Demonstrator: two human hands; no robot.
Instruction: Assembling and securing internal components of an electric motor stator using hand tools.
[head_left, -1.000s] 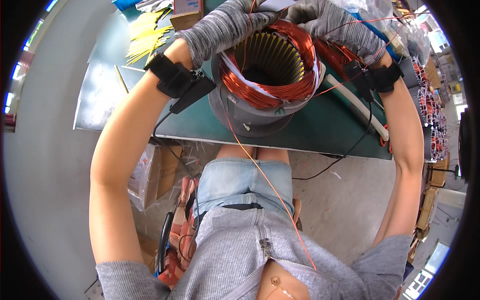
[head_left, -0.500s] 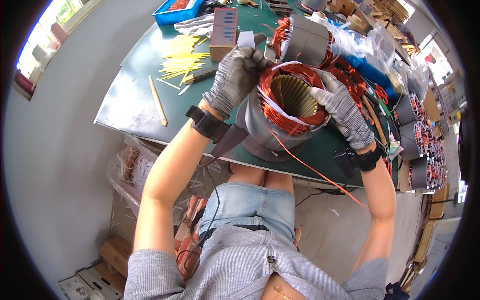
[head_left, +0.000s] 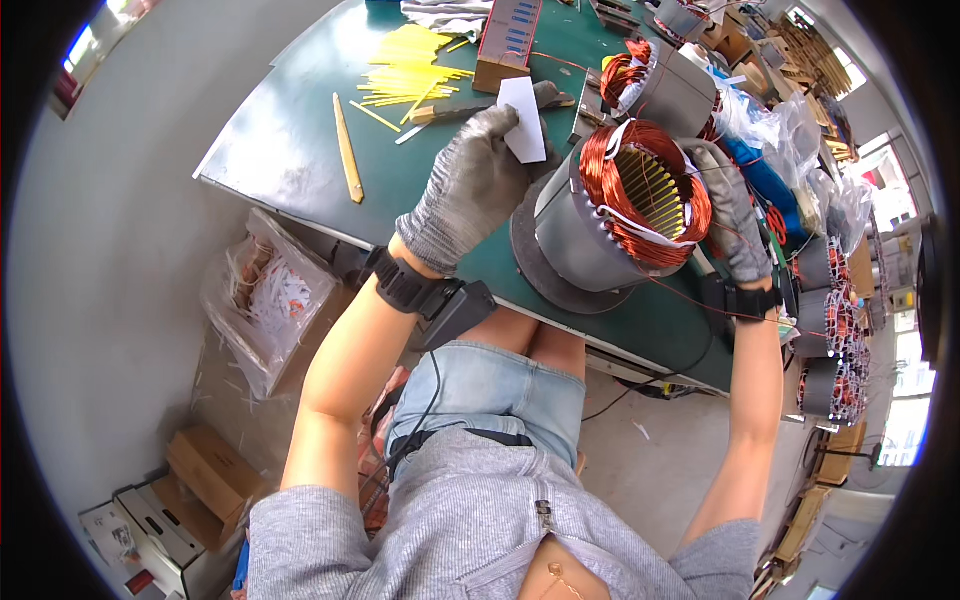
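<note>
My left hand (head_left: 470, 185), in a grey glove, pinches a small white paper strip (head_left: 523, 118) between thumb and fingers, just left of the motor stator. The motor stator (head_left: 572, 232) has a grey cylindrical body, red-brown copper windings (head_left: 612, 180) bound with white tape, and yellow slot liners (head_left: 655, 190) inside its bore. It sits tilted on a dark round base (head_left: 535, 265), its open end facing up and right. My right hand (head_left: 733, 215), also gloved, curls around the far right side of the windings; some of its fingertips are hidden behind the coils.
A second wound stator (head_left: 675, 95) lies behind. Yellow strips (head_left: 415, 75), a pointed bamboo stick (head_left: 348, 150) and an upright box (head_left: 508, 40) stand or lie on the green table (head_left: 270, 150). More stators (head_left: 820, 335) are stacked at right. A plastic-lined scrap box (head_left: 270, 310) is below left.
The stator has turned, its bore now facing more to the right. The white strip shows more fully in my left hand. My right hand has shifted from the bore's rim to the windings' outer side.
</note>
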